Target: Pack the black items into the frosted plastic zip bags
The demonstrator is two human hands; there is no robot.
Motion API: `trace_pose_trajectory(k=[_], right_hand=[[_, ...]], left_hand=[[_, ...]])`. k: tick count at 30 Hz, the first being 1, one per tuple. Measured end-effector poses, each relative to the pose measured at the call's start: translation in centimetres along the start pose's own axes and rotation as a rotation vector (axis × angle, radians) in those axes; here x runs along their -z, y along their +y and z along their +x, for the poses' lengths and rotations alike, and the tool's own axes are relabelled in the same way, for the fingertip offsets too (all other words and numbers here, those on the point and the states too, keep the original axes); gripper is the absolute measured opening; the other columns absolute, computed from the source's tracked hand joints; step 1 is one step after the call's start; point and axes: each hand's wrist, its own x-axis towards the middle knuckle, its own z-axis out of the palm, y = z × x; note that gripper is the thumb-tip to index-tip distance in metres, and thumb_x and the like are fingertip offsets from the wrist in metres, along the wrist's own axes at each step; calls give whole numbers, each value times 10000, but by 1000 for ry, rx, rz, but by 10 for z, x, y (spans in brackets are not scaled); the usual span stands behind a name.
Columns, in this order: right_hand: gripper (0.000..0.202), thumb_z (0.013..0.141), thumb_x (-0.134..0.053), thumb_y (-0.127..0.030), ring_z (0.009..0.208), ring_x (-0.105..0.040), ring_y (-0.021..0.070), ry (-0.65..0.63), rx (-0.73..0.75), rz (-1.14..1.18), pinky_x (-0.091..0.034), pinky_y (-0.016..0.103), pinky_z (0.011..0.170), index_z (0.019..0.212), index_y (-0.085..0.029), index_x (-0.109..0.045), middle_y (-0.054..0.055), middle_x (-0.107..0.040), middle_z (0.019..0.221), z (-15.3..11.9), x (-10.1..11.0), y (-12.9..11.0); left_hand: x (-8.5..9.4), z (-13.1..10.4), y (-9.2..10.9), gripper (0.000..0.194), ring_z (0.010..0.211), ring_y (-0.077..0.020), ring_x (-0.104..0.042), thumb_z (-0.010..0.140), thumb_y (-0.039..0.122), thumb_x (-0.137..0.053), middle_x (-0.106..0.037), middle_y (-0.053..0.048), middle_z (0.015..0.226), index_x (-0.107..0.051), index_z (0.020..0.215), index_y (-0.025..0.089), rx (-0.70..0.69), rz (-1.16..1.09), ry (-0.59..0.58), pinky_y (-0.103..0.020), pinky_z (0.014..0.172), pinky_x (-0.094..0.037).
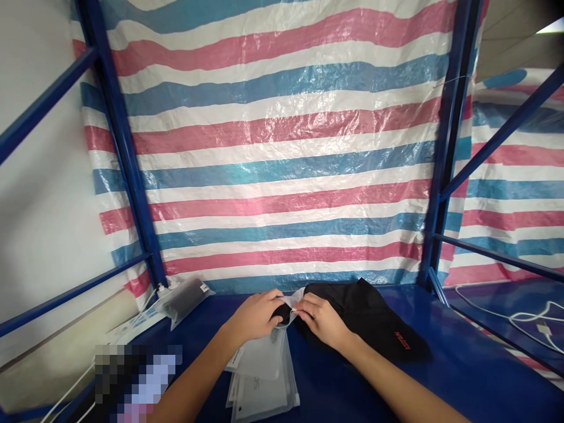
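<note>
Between my two hands is the mouth of a translucent plastic bag point(289, 301), with something black showing at its opening. My left hand point(259, 314) grips the bag's left side, fingers and thumb closed round the edge. Opposite it, my right hand point(321, 317) pinches the bag's right edge. Just right of that hand, a black cloth item point(368, 320) with small red lettering lies on the blue surface. Below my hands, several frosted zip bags point(264, 388) lie overlapping. What the bag holds is mostly hidden by my fingers.
A dark item in a clear bag point(187, 298) lies at the left, by a white power strip point(136, 323). Blue metal posts point(126, 164) frame the blue surface point(476, 364). A striped plastic sheet point(282, 141) hangs behind. White cables point(524, 318) lie at the right.
</note>
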Motion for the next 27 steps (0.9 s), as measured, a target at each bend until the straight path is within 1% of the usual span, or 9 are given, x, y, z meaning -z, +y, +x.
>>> trace_pose_trajectory(k=[4, 8, 10, 14, 18, 20, 22, 25, 27], right_hand=[[253, 1131, -485, -234, 954, -689, 253, -35, 95, -106, -606, 400, 873, 1174, -200, -732, 91, -725, 1024, 0, -2, -13], [260, 1128, -478, -218, 949, -691, 255, -36, 180, -140, -621, 403, 875, 1196, -200, -728, 93, -724, 1011, 0, -6, -22], [254, 1126, -501, -238, 944, -705, 251, 10, 158, -73, -626, 394, 859, 1201, -215, -742, 89, -737, 1006, 0, -5, -21], [195, 1090, -614, -314, 906, -752, 235, 178, -73, 196, -638, 361, 807, 1147, -258, -792, 70, -774, 999, 4, 1, -14], [171, 1033, -693, -370, 863, -776, 237, 221, -237, 362, -642, 335, 722, 1040, -261, -825, 60, -800, 978, 6, 4, -10], [181, 1014, -714, -397, 830, -769, 236, 229, -272, 385, -633, 329, 692, 987, -256, -825, 57, -798, 938, 5, 4, -13], [204, 1011, -712, -414, 783, -747, 228, 217, -278, 380, -615, 321, 664, 956, -250, -820, 55, -783, 894, 5, 4, -18], [221, 1020, -694, -409, 733, -709, 210, 179, -268, 355, -596, 318, 669, 927, -239, -802, 44, -749, 844, 7, 7, -25], [230, 1028, -680, -402, 710, -681, 199, 165, -275, 345, -581, 312, 669, 915, -230, -783, 35, -722, 818, 8, 9, -28]], left_hand=[[-15, 6, 4, 222, 1241, -348, -707, 955, 222, -663, -651, -76, 1497, -800, 1123, 273, -30, 67, 63, -485, 1087, -556], [-31, 12, 5, 114, 1092, -316, -755, 951, 286, -740, -757, -79, 1276, -840, 998, 258, 74, 86, 102, -467, 1052, -567], [-33, 13, 3, 93, 1056, -305, -762, 942, 324, -784, -780, -62, 1208, -853, 984, 277, 136, 85, 119, -460, 1038, -569], [-21, 7, -3, 162, 1181, -306, -744, 967, 347, -768, -760, -37, 1356, -850, 1105, 328, 152, -73, 185, -443, 1068, -567], [-5, -2, 7, 238, 1192, -267, -743, 1065, 357, -603, -761, -48, 1347, -828, 1100, 288, 177, -253, 309, -393, 1046, -582], [-1, -3, 19, 243, 1183, -267, -738, 1062, 387, -612, -772, -54, 1298, -792, 1181, 276, 158, -277, 340, -389, 1041, -577], [1, -1, 32, 259, 1160, -270, -738, 1043, 411, -654, -784, -42, 1260, -768, 1240, 288, 129, -272, 314, -384, 1021, -572], [2, 6, 43, 201, 1046, -249, -760, 1063, 374, -626, -818, -13, 1117, -810, 1089, 296, 98, -263, 253, -363, 965, -561], [3, 9, 44, 239, 1003, -238, -760, 1077, 328, -590, -820, -10, 1061, -812, 1002, 281, 93, -251, 249, -356, 942, -547]])
